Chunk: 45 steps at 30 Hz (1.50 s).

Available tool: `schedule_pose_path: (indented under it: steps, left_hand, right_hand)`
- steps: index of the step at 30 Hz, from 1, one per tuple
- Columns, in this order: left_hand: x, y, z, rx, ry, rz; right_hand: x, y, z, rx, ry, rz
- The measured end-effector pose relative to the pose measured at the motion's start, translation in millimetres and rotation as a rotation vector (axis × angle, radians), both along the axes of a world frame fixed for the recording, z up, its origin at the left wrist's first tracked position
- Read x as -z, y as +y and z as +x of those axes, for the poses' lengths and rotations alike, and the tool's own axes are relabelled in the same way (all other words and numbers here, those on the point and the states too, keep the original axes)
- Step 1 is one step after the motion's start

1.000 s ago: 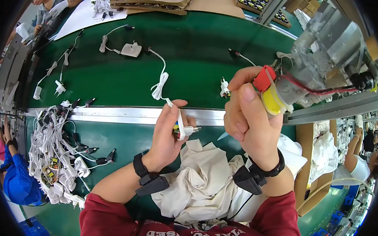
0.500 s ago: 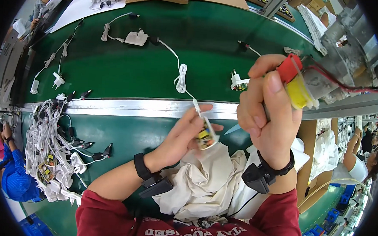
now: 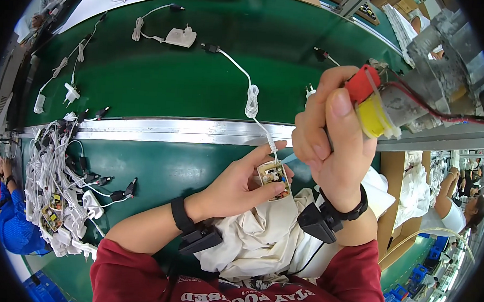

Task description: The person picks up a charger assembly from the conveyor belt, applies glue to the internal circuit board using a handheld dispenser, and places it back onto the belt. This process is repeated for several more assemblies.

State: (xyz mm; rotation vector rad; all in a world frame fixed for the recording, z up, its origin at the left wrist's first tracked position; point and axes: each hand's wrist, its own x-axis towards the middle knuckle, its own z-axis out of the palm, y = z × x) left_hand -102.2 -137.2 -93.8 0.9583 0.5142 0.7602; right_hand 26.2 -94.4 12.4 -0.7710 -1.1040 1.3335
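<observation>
My left hand (image 3: 246, 181) holds a white power adapter with its case open, its circuit board (image 3: 274, 175) facing up. The thumb presses on the board's lower part. From the adapter's upper end a white cable, tied in a bundle (image 3: 251, 101), runs over the metal rail to a black connector (image 3: 209, 48) on the green belt. Raised at the right, my right hand (image 3: 336, 134) has its fingers curled against a red and yellow block (image 3: 371, 111) with wires. What sits inside its curled fingers is hidden. A pale blue tip (image 3: 289, 158) shows between the hands.
At left lies a tangled pile of white adapters and cables (image 3: 62, 191). More adapters (image 3: 180, 36) lie on the green belt (image 3: 147, 86), beyond the metal rail (image 3: 199, 131). Cream cloth (image 3: 254, 233) covers my lap. A cardboard box (image 3: 391, 191) stands at right; co-workers are at both sides.
My left hand has turned the open adapter so its board faces up, with the thumb now on it. The cable bundle has shifted right. My right hand remains raised by the red and yellow block.
</observation>
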Motion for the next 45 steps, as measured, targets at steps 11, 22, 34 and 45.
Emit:
schedule_pose_path:
  steps: [11,22,34,45]
  left_hand:
    - [0,-2,1,-0.002,0.0,0.037]
    - [-7,9,-11,-0.067,0.073,-0.113]
    - [0,10,-17,-0.069,-0.034,-0.184]
    - [-8,11,-17,-0.061,-0.157,-0.339]
  right_hand:
    - [-1,-1,-1,0.031,-0.136,0.021]
    - [-18,-10,-3,0.002,-0.136,0.003]
    - [-6,-12,-4,-0.047,0.002,-0.008]
    - [-15,-15,-14,0.022,-0.177,-0.002]
